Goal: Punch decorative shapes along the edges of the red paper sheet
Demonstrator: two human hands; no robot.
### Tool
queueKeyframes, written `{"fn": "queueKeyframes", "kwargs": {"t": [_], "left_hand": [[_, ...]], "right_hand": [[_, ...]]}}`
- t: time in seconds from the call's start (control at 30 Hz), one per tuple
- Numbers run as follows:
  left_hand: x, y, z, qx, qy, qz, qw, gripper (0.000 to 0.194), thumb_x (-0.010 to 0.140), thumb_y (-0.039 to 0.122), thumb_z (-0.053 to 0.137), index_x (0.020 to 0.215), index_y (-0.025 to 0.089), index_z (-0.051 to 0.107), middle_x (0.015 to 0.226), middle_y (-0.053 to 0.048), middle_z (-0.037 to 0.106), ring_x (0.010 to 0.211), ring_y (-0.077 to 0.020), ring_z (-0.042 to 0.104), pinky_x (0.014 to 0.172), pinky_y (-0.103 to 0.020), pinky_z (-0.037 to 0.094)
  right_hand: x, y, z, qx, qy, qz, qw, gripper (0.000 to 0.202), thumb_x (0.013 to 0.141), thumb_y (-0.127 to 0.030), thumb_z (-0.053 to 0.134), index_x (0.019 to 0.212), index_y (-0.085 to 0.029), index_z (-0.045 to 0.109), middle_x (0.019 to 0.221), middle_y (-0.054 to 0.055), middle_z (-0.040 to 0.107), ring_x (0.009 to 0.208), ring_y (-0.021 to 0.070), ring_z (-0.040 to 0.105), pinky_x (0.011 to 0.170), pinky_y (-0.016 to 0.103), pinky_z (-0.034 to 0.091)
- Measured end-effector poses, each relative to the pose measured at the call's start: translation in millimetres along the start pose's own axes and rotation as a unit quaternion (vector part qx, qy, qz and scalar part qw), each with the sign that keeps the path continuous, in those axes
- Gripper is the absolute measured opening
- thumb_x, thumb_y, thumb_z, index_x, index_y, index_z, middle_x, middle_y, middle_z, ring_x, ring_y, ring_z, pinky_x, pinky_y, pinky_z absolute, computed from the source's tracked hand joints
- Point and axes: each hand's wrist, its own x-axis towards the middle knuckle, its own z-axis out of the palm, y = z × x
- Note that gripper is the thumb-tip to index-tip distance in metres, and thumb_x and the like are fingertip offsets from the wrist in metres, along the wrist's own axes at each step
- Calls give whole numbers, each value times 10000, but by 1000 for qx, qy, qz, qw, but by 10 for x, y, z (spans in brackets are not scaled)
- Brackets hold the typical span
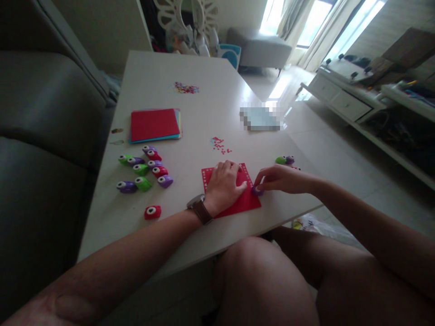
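A red sheet [238, 206] with small punched shapes along its left, top and right edges lies on the white table [183, 181]. My left hand [224, 183] rests on the sheet with its fingers apart, holding nothing. At the sheet's right edge, my right hand [275, 179] has its fingers closed on a small purple punch [257, 190]. Small red cut-out pieces [220, 146] are scattered just beyond the sheet. A green punch [281, 160] and a purple one stand behind my right hand, partly beside another object that the hand hides.
Several coloured punches [140, 170] and a single red punch [152, 212] stand on the left. A stack of coloured sheets [154, 124] lies behind them, with confetti [186, 88] farther back. A blurred pale item [260, 118] is at the right.
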Motion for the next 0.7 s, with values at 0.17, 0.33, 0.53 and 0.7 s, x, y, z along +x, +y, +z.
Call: {"fn": "queueKeyframes", "kwargs": {"t": [0.17,0.33,0.53,0.7], "left_hand": [[3,3,-3,3,-2,-2,1000,266,879,328,685,1090,199,589,1141,-84,607,1106,-270,532,1023,-436,462],[2,5,-5,4,0,0,1000,257,883,348,684,1070,202,584,1134,-84,607,1094,-267,535,1006,-429,466],[6,10,-4,-1,1,-4,1000,247,894,389,674,1042,212,585,1104,-78,607,1083,-268,537,994,-435,465],[9,23,-24,-1,-1,-8,1000,300,913,461,659,1055,203,600,1108,-89,611,1083,-275,537,991,-436,464]], "right_hand": [[16,-5,8,-15,7,-17,1000,378,818,-531,717,949,-179,761,831,45,736,734,166,609,667,288,435],[30,-51,35,-19,29,-21,999,307,846,-471,692,965,-195,752,872,51,759,771,182,647,691,301,466],[17,-75,44,-5,27,-9,1000,358,827,-522,720,980,-201,761,882,61,769,809,200,673,703,310,491],[41,-51,47,21,17,2,1000,345,804,-490,741,973,-188,753,873,64,765,809,198,669,704,306,490]]}}
